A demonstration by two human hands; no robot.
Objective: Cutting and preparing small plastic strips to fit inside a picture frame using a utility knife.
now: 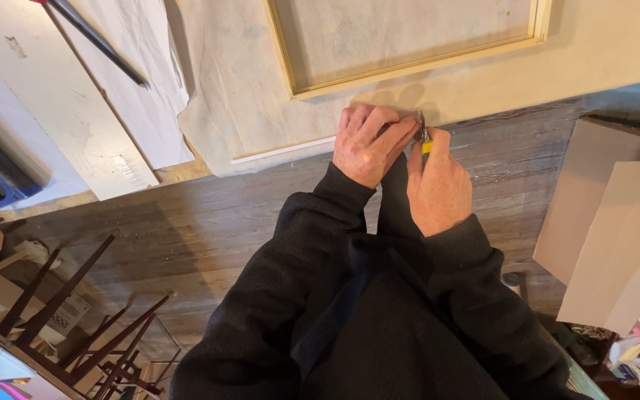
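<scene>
My left hand [368, 143] presses its fingers flat on the front edge of a pale cloth-covered board [246, 111]. My right hand [438, 185] is closed around a small tool with a yellow handle and a metal tip [424, 138]. The tip meets the board's edge right next to my left fingertips. A light wooden frame [409, 67] lies on the board just beyond both hands. Black sleeves cover my forearms.
A white strip [283, 150] runs along the board's edge at left. Pale boards [75, 126] and a dark rod [98, 41] lie at upper left. Cardboard boxes [616, 230] stand at right, dark wooden legs [75, 311] at lower left, on a wooden floor [201, 222].
</scene>
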